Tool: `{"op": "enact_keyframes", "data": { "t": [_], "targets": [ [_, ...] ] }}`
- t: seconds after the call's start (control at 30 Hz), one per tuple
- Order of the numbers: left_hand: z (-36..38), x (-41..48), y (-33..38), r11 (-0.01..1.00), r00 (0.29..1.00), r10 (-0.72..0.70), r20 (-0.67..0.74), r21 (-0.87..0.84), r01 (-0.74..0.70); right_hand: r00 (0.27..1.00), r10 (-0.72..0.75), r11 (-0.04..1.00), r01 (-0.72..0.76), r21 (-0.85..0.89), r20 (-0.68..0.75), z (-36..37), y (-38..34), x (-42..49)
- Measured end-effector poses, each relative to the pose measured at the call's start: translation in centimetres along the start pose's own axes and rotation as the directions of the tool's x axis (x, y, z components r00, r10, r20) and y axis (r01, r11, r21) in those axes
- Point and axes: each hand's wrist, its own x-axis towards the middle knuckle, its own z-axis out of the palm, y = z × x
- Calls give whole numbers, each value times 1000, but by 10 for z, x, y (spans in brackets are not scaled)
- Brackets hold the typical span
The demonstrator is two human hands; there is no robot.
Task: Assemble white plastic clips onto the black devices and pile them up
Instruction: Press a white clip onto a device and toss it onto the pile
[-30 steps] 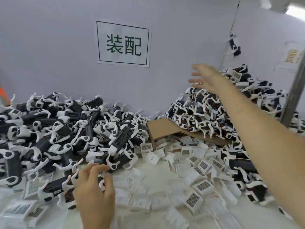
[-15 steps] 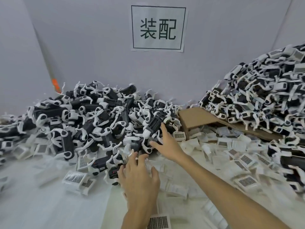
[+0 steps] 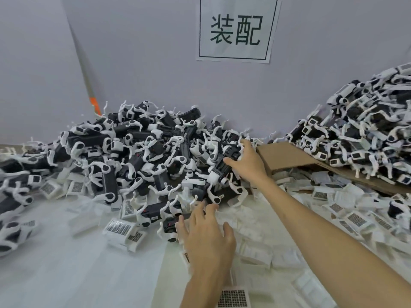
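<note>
Fingers and thumb of my right hand (image 3: pixel 248 166) curl round a black device (image 3: pixel 220 170) at the right edge of the heap (image 3: pixel 124 152) against the wall (image 3: pixel 144 63), beside the cardboard sheet (image 3: pixel 282 156). My left hand (image 3: pixel 208 238) sits lower, fingers spread, above loose white clips (image 3: pixel 255 255), fingertips near a second device (image 3: pixel 170 226).

Right hand (image 3: pixel 247 166) grips black device (image 3: pixel 223 168) (on heap (image 3: pixel 138 152)).
</note>
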Motion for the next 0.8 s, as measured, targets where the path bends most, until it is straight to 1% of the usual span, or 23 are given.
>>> {"op": "enact_keyframes", "data": {
  "t": [0.07, 0.1, 0.23, 0.3, 0.37, 0.43, 0.47, 0.5, 0.53, 0.57, 0.6, 0.63, 0.67, 0.7, 0.73, 0.77, 0.8],
  "targets": [
    [0, 0, 0, 1000, 1000, 3, 4, -10, -3, 995, -98, 991, 95, -100, -30, -5, -5, -7],
    [0, 0, -1, 1000, 1000, 5, 3, -15, -5, 988, -148, 983, 143, -119, -35, -8, -9, -10],
    [2, 1, -3, 1000, 1000, -10, 20, -21, 10, 970, -242, 965, 242, -101, 12, -26, -23, -21],
    [1, 2, -3, 999, 999, -27, 35, -34, 28, 959, -282, 955, 281, -99, 1, -36, -29, -32],
    [1, 3, -3, 999, 999, -28, 34, -29, 29, 943, -328, 942, 322, -90, -63, -46, -34, -49],
    [0, 3, -3, 999, 999, -21, 27, -46, 22, 932, -323, 946, 322, -33, -162, -55, -33, -71],
    [0, 4, -3, 998, 1000, -18, 23, -53, 19, 934, -286, 954, 298, 27, -217, -60, -30, -82],
    [0, 5, -3, 998, 1000, -17, 19, -64, 18, 939, -215, 961, 253, 114, -268, -63, -27, -93],
    [0, 6, -3, 997, 1000, -16, 18, -80, 18, 950, -102, 955, 177, 239, -296, -66, -23, -104],
    [0, 7, -2, 996, 1000, -8, 19, -91, 10, 961, 46, 916, 69, 396, -274, -67, -19, -114],
    [1, 7, -1, 994, 1000, 15, 19, -112, -13, 963, 188, 838, -55, 542, -192, -67, -15, -123],
    [2, 7, 1, 984, 998, 65, 13, -165, -62, 952, 296, 743, -183, 644, -72, -65, -10, -132],
    [2, 5, 3, 954, 992, 124, -4, -273, -121, 933, 356, 652, -286, 702, 49, -62, -6, -141],
    [1, 4, 6, 901, 986, 167, -23, -403, -162, 915, 379, 586, -356, 728, 142, -58, -4, -150],
    [0, 3, 7, 837, 984, 173, -41, -521, -169, 903, 378, 549, -395, 736, 202, -55, -2, -157],
    [-2, 3, 7, 788, 985, 157, -66, -593, -165, 900, 366, 535, -413, 737, 238, -52, -2, -162],
    [-5, 2, 6, 764, 987, 129, -99, -624, -162, 900, 346, 539, -421, 730, 263, -50, -1, -165]
  ]
}}
